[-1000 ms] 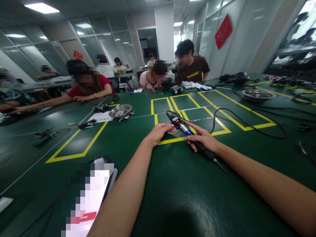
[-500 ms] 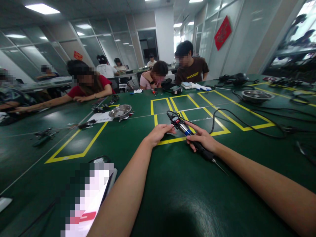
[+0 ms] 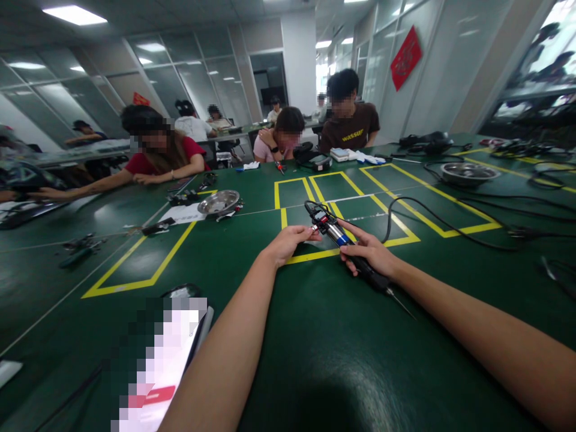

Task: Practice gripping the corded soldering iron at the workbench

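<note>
Green table (image 3: pixel 306 324); right fingers (image 3: pixel 357 252) clamped on corded tool (image 3: pixel 341 237); left fingers (image 3: pixel 302 231) together beside it.

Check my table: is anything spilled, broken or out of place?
I see no spill or damage. A black cable looks untidy, sprawling across yellow tape. Oddly, the tool in your right hand points its thin tip back toward you.

Handheld tool (image 3: pixel 341 237): black grip (image 3: pixel 366 271), blue band (image 3: pixel 342 239), silver barrel (image 3: pixel 333 230). Tabletop (image 3: pixel 360 360) green; tape outlines (image 3: pixel 315 257) yellow. Wall hanging (image 3: pixel 406 58) red.
</note>
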A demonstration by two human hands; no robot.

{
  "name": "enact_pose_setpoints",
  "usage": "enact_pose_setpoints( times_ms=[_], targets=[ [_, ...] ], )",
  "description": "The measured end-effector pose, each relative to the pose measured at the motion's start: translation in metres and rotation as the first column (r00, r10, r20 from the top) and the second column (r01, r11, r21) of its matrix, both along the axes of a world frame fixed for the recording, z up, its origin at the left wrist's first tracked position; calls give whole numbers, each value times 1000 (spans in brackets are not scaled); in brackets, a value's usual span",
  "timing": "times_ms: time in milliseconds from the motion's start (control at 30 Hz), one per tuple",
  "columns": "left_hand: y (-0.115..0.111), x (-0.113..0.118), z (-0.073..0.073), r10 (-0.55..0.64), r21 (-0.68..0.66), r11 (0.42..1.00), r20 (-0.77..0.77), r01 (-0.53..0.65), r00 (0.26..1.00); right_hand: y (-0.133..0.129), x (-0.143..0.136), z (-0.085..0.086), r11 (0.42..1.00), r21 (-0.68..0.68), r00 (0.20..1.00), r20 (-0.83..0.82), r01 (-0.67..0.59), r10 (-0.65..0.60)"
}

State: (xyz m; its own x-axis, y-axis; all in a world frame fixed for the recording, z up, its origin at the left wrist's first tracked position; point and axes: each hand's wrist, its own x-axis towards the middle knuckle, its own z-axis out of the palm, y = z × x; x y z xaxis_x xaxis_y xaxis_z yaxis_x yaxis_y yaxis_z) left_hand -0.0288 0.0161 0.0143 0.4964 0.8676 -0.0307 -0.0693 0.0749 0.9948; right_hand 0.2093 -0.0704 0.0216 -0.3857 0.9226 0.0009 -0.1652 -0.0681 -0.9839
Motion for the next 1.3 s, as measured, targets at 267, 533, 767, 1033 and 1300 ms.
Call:
enact_pose_setpoints(
  times_ms=[267,533,767,1033,1300],
  targets=[
    [-3,4,6,34,-34,999,-1,-34,999,0,0,0,1000,-7,1000,-1,-3,3],
    [-4,5,8,53,-49,997,3,-53,999,-1,0,2,1000,-18,1000,5,1,-1],
    [-3,6,6,97,-51,994,10,-97,995,0,1,0,1000,-10,1000,-9,-2,1],
    [-1,5,4,106,-22,994,-19,-106,994,-1,0,1,1000,-10,1000,-12,-1,1],
    [-3,4,6,78,-29,997,-2,-78,997,0,0,0,1000,-9,1000,-17,2,-2]
  ],
)
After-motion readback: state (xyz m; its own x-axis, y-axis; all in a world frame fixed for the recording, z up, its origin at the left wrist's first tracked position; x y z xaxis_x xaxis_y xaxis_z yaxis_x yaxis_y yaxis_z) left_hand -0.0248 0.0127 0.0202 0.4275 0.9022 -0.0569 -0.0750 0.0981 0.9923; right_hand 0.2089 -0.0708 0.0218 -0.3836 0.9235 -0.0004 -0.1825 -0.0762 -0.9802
